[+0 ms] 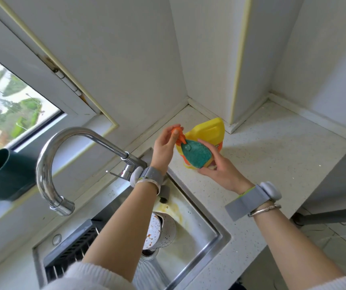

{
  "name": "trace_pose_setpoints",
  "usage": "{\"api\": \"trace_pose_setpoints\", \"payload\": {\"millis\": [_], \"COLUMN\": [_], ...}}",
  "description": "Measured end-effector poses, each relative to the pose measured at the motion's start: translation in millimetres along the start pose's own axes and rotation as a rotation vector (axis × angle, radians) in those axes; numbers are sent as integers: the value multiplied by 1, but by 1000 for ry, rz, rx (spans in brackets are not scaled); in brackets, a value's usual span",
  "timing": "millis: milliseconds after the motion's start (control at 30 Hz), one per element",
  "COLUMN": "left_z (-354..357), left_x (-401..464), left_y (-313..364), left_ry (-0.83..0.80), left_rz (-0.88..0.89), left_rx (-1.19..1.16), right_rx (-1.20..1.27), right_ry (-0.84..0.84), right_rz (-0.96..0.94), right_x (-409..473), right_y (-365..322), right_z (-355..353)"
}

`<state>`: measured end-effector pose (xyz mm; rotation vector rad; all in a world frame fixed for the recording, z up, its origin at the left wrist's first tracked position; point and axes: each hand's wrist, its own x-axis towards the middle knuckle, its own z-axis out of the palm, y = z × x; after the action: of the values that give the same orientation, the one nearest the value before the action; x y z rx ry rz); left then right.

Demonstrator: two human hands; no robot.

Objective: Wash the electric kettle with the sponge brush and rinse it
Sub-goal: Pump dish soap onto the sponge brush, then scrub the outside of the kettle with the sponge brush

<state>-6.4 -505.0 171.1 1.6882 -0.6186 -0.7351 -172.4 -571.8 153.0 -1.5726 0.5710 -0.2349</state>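
Note:
The sponge brush (196, 153), a teal pad with a yellow and orange edge, is held in my right hand (218, 171), fingers curled round its lower end. It sits pad-up against the front of a yellow detergent bottle (209, 128) on the counter, just below the orange pump (178, 133). My left hand (164, 144) grips the pump head with thumb and fingers. The electric kettle (164, 229), white with dark speckles and brownish stains, stands in the steel sink (201, 237), partly hidden behind my left forearm.
A curved chrome faucet (63, 147) arches over the sink's left side; no water is running. A black slatted rack (75, 248) fills the sink's left part. A dark green container (0, 174) hangs by the window. White speckled counter (272, 155) lies to the right, walled at the back.

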Motion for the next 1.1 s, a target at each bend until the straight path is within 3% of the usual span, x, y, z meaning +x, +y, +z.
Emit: {"api": "trace_pose_setpoints", "payload": {"millis": [133,233,367,500,633,733,967,1033,1100], "left_z": [-12,-33,-80,-134,-170,-181,-195,-200,-207], "left_x": [-30,-74,-142,-186,-217,-232,-230,-222,-214], "left_y": [-14,-46,-100,-136,-178,-207,-248,-253,-259], "left_ry": [60,154,256,360,348,240,114,81,42], "left_rz": [12,-78,-219,-285,-358,-442,-390,-358,-333], "left_rx": [-112,-154,-51,-10,167,338,538,575,601], "right_rx": [-46,19,100,-22,-149,-296,-1145,-1341,-1386], "right_ry": [-62,-125,-269,-356,-377,-317,-196,-250,-314], "right_rz": [71,149,265,273,327,343,81,69,73], "right_x": [-8,-13,-16,-12,-14,-17,-17,-15,-15], "right_y": [14,33,49,59,69,78,75,85,97], "right_z": [5,20,66,119,162,178,223,242,264]}}
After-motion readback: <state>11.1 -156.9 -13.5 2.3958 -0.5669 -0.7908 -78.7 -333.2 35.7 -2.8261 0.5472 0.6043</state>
